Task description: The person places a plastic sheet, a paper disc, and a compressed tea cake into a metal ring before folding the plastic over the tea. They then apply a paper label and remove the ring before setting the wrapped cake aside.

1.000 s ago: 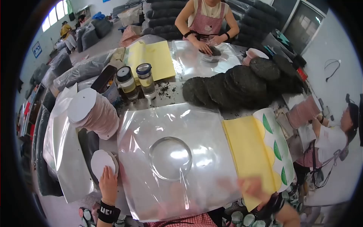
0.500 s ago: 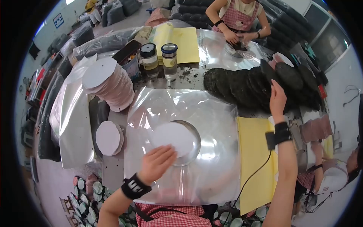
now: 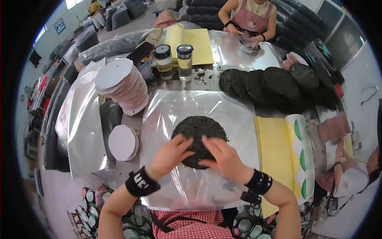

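one left hand (image 3: 169, 155), one right hand (image 3: 227, 157); one dark fibrous disc (image 3: 199, 129) between them, and at least five more dark discs (image 3: 280, 83) overlapping beyond, exact number hidden; two lidded bottles (image 3: 184, 64); two stacks of white discs (image 3: 122, 142).

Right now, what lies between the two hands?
The head view shows a dark disc between the left hand and right hand; a shiny sheet surrounds it.

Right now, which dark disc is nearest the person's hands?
The disc partly under the left hand and right hand, on the clear sheet; other discs overlap in a row farther right.
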The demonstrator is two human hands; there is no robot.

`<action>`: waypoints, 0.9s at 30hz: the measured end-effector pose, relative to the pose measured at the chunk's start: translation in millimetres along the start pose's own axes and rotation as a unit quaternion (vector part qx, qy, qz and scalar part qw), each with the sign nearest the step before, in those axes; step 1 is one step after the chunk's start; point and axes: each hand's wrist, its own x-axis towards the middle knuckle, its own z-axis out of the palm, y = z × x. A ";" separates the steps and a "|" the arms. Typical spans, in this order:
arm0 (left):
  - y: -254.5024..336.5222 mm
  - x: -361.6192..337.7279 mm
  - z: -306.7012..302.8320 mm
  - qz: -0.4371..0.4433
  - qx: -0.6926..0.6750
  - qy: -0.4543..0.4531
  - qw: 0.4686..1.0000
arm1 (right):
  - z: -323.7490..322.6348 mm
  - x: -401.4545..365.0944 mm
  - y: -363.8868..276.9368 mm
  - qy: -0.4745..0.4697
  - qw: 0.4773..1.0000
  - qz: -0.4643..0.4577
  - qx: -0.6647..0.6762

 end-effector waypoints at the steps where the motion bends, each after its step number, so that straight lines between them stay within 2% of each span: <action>1: -1.8 16.4 7.6 0.004 -0.004 0.003 1.000 | -1.8 17.2 -5.7 -0.023 0.996 0.076 -0.040; 2: -6.1 30.0 22.1 -0.038 0.073 -0.071 0.994 | 14.5 22.6 -3.0 -0.025 0.996 0.077 -0.046; 3: -10.5 39.3 36.8 -0.080 0.151 -0.145 0.975 | 42.7 25.2 9.7 -0.094 0.974 0.142 -0.150; 4: -9.4 38.5 53.3 -0.087 0.189 -0.153 0.966 | 67.3 27.6 22.7 -0.162 0.933 0.201 -0.252; 5: -9.2 31.3 71.2 -0.097 0.228 -0.161 0.955 | 86.5 21.7 26.5 -0.094 0.937 0.183 -0.282; 6: -15.7 24.2 88.0 -0.110 0.253 -0.141 0.951 | 99.9 22.8 34.1 -0.065 0.942 0.208 -0.255; 8: -25.0 12.5 104.6 -0.095 0.258 -0.143 0.951 | 113.5 9.2 33.8 -0.054 0.942 0.250 -0.216; 9: -29.9 13.5 108.8 -0.076 0.273 -0.126 0.951 | 111.9 9.6 38.9 -0.069 0.948 0.207 -0.231; 10: -26.9 25.2 89.9 -0.106 0.174 -0.231 0.951 | 109.7 11.5 43.5 -0.085 0.952 0.161 -0.245; 13: -32.4 28.3 88.1 -0.075 0.184 -0.235 0.952 | 107.1 18.6 44.2 -0.091 0.951 0.151 -0.253; 15: -30.4 29.1 84.7 -0.091 0.161 -0.233 0.955 | 104.6 18.2 48.5 -0.087 0.955 0.133 -0.251; 17: -37.1 24.8 85.8 -0.056 0.162 -0.219 0.961 | 106.9 16.4 47.5 -0.066 0.957 0.130 -0.250; 18: -31.6 29.1 75.6 -0.087 0.125 -0.244 0.958 | 91.9 19.3 37.2 -0.137 0.956 0.177 -0.191; 19: -26.1 22.7 63.7 -0.083 0.134 -0.237 0.959 | 80.6 14.2 30.4 -0.126 0.957 0.173 -0.196; 20: -24.3 10.6 49.7 -0.006 0.106 -0.103 0.989 | 70.4 5.5 25.9 -0.088 0.976 0.138 -0.146; 21: -23.3 -5.1 36.3 0.071 0.072 0.030 0.994 | 59.5 -5.8 21.9 -0.054 0.989 0.101 -0.095; 23: -19.7 -55.4 7.2 -0.159 0.098 0.178 0.966 | 19.3 -39.2 3.4 0.157 0.965 0.169 -0.122; 25: -45.3 -111.4 -1.3 -0.322 0.089 0.203 0.920 | -3.0 -92.1 20.1 0.269 0.895 0.240 -0.261; 26: -47.4 -122.1 -5.3 -0.328 0.088 0.205 0.918 | -6.6 -116.6 28.9 0.264 0.898 0.236 -0.261; 27: -46.5 -130.9 -9.4 -0.403 -0.144 0.077 0.901 | -7.3 -139.8 38.1 0.140 0.908 0.387 -0.086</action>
